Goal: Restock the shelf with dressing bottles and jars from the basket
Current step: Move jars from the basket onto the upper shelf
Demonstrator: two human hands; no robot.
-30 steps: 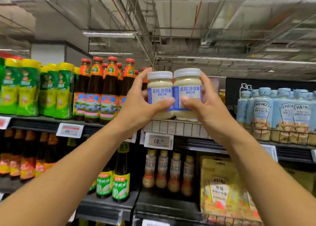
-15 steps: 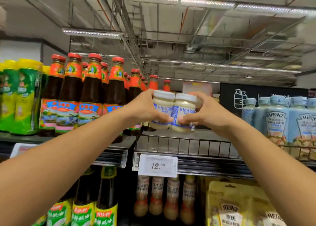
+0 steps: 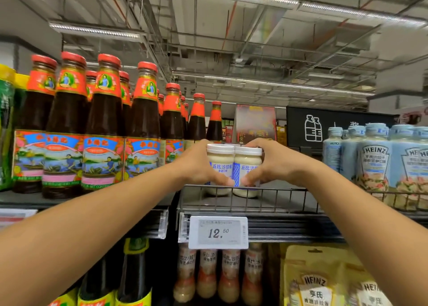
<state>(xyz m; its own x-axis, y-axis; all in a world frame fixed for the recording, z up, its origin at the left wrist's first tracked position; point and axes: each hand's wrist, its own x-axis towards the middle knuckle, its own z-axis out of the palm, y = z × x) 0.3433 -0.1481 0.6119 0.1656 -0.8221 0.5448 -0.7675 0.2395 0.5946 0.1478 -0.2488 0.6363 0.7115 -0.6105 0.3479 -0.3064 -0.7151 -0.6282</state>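
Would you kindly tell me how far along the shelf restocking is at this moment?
Done: the left jar and right jar look set down behind the wire rail. In hand: the left hand and right hand each grip one. Left: letting go; the basket is out of view, so remaining stock is unknown.

The grey shelf (image 3: 273,205) had a wire rail (image 3: 289,188) along its front, and a price tag (image 3: 218,232) hung from its edge. Straight above the tag, the left cream jar (image 3: 220,158) and the right cream jar (image 3: 247,161) were upright behind the rail, touching each other. Dark sauce bottles (image 3: 104,120) stood above and left of the tag, and pale blue Heinz bottles (image 3: 375,157) above and right of it.
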